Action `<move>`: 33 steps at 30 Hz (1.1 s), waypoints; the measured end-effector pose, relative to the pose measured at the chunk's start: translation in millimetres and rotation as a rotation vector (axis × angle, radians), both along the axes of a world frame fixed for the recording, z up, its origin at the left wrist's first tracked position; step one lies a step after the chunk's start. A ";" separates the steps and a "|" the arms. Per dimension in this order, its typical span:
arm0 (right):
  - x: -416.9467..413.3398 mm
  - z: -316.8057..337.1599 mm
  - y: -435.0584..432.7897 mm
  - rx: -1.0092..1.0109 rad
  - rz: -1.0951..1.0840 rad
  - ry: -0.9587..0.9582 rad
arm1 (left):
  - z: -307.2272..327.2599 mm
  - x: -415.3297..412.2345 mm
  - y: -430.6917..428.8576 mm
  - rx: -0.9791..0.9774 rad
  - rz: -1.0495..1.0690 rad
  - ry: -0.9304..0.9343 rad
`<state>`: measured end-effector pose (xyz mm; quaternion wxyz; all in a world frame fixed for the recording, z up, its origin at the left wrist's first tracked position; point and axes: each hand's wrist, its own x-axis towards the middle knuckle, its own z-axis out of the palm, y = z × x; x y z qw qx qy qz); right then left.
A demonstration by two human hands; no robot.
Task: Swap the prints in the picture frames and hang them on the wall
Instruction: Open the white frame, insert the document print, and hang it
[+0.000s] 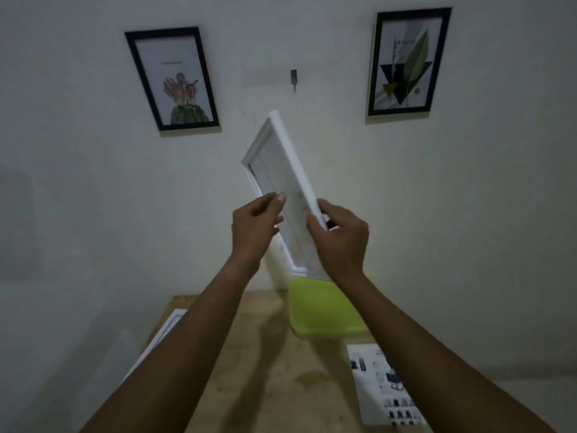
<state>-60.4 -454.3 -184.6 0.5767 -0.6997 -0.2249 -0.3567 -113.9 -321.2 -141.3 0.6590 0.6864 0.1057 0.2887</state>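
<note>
White picture frame (274,160) is held up before the wall (93,189), your left hand (254,226) and right hand (342,242) each curled round a lower side edge. Its long axis tilts up-left, with the top corner just below the wall hook (293,77).

We see a white picture frame (281,170) held tilted in the air. On the wall (62,120) hang a black cactus-print frame (172,79), left, and a black leaf-print frame (409,62), right. A printed sheet (384,382) lies flat on the counter (265,354).
</note>
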 end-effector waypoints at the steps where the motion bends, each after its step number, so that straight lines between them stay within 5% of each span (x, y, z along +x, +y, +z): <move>1: -10.4 -7.4 5.7 -0.095 -0.066 -0.065 | 2.0 -7.0 -8.9 -0.101 -0.060 -0.015; 6: -43.9 -41.7 32.5 -0.334 -0.244 -0.243 | -12.8 -27.3 -6.9 -0.151 0.074 -0.009; 11: -49.4 -70.8 51.3 -0.441 0.038 -0.199 | -39.4 -34.6 44.5 -0.167 0.079 0.072; 14: -40.9 -91.2 53.3 -0.357 0.077 0.013 | -53.7 -41.7 82.8 -0.190 -0.011 0.150; 20: -10.3 -110.1 43.2 -0.105 0.018 0.764 | -85.6 -59.8 131.1 -0.311 -0.208 0.255; 23: -11.2 -125.1 41.8 -0.031 0.166 0.878 | -118.2 -64.3 146.3 -0.357 -0.240 0.324; 33: -69.7 -254.9 37.2 -0.108 0.064 1.125 | -281.6 -79.5 157.6 -0.180 -0.061 0.685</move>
